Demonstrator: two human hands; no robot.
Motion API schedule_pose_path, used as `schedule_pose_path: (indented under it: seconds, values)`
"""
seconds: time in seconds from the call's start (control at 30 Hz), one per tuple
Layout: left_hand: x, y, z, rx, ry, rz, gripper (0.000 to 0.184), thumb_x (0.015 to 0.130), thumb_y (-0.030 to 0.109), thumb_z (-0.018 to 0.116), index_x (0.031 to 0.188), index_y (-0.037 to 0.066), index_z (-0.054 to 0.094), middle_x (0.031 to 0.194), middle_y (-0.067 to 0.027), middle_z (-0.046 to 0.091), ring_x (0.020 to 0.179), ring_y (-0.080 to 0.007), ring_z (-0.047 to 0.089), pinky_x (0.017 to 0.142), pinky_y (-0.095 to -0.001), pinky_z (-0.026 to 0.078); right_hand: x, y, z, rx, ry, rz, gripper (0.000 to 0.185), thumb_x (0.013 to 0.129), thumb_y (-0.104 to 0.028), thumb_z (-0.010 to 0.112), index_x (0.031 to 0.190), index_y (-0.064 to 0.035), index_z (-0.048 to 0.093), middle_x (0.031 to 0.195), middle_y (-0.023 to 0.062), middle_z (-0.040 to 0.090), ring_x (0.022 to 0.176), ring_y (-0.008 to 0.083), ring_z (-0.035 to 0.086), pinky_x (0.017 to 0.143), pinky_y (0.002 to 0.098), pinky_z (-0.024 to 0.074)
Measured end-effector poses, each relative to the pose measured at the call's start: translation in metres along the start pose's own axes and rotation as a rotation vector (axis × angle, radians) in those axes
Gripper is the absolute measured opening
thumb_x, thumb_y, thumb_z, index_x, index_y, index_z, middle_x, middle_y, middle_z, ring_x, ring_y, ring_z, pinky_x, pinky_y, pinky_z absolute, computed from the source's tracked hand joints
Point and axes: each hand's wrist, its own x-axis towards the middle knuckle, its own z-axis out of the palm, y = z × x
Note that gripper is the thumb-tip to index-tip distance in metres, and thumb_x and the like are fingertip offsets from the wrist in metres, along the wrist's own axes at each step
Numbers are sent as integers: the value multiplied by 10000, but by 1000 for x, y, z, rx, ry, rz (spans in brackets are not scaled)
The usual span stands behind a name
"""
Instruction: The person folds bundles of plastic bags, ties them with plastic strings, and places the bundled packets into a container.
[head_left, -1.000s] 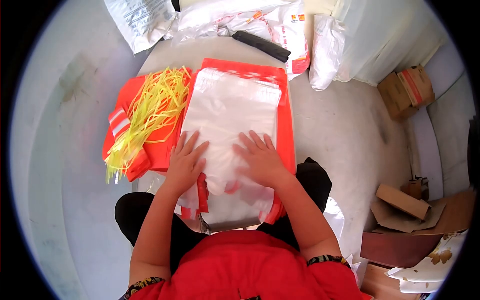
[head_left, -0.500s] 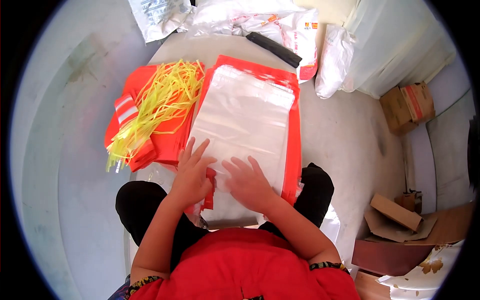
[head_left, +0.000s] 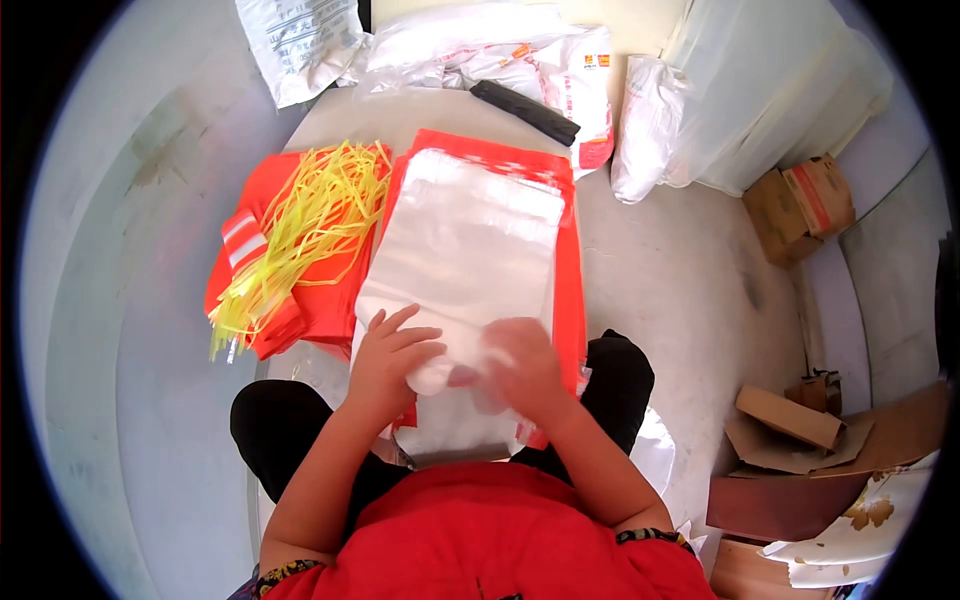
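Note:
A clear, whitish plastic bag (head_left: 470,240) lies on top of a stack of red-edged bags (head_left: 569,300) between my knees. My left hand (head_left: 390,358) rests on the bag's lower left, fingers spread and open. At the lower right edge, my right hand (head_left: 530,368) is blurred by motion. Its fingers are curled in on the bag's near edge, which is lifted and bent between the two hands. The fingertips themselves do not show clearly.
Left of the stack, a bundle of yellow ties (head_left: 320,220) lies across a red pile (head_left: 325,300). A black bar-like object (head_left: 525,112) and white packages (head_left: 480,40) sit at the far side. Cardboard boxes (head_left: 800,210) stand to the right, and an open carton (head_left: 800,435) lower right.
The near edge of the clear bag has come up and curled. My right hand has gone from spread fingers to curled ones at that edge. My left hand stays spread on the bag.

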Motion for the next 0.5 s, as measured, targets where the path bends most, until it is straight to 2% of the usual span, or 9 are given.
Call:
schedule_pose_path:
  seconds: [0.03,0.13,0.23,0.43,0.5]
  values:
    - [0,2,-4,-37,22,-18,347,723,85,823,1049,186,762,1200,-14,740,1351,-340,571,1159,-598,354,-5,11,-7,-3,109,93,349,820,-20,733,1162,-70,682,1220,124,641,1097,331,603,993,440,507]
    - [2,9,-18,-134,92,-81,276,779,50,794,1033,149,755,1164,-28,749,1336,-335,590,1161,-578,360,-11,42,-34,-27,83,398,384,877,-6,665,1256,-55,624,1235,113,639,932,255,650,849,358,543]
    - [1,7,-27,-233,145,-115,235,814,26,771,1036,98,744,1149,-62,751,1324,-356,597,1147,-538,390,-13,45,-49,-97,-64,471,449,875,-26,659,1317,-84,608,1394,165,563,1219,357,599,995,412,521]
    - [-6,10,-49,-388,201,-147,216,823,0,745,1031,57,736,1137,-103,748,1307,-387,605,1118,-503,430,-11,50,-39,-179,-113,421,489,869,2,642,1346,-108,620,1456,154,528,1277,367,576,1053,417,497]
    - [-9,9,-56,-442,227,-116,174,845,13,730,1017,39,721,1130,-118,744,1312,-404,597,1089,-484,468,-4,52,-39,-147,-120,462,434,873,23,620,1286,-102,670,1470,156,524,1297,364,566,1058,413,494]
